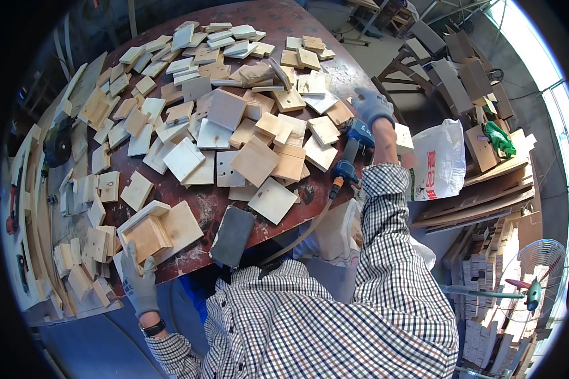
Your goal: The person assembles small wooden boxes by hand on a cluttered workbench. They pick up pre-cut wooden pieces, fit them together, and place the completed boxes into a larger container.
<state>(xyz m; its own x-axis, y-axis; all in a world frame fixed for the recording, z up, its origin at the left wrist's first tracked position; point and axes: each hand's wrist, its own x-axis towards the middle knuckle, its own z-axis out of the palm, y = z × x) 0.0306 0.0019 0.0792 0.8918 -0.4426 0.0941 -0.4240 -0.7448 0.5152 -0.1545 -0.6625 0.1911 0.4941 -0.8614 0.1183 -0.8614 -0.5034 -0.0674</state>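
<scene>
My left hand (pixel 139 283), in a grey glove, grips the near left edge of a small wooden assembly (pixel 153 235). This piece has raised strips joined to flat boards and lies at the table's near edge. My right hand (pixel 373 106), gloved too, reaches over the table's right edge just beyond a blue air nailer (pixel 359 134). Its fingers look stretched forward and apart from the tool's handle. From the nailer an orange-ended hose (pixel 319 218) runs down toward my body. A dark grey block (pixel 232 236) sits on the near edge between my arms.
Many loose pine pieces (pixel 256 161) cover the dark red table (pixel 284 19). Longer boards and a black round tool (pixel 58 146) lie along the left. On the right are a white sack (pixel 439 161), stacked planks (pixel 480 196) and a fan (pixel 534 290).
</scene>
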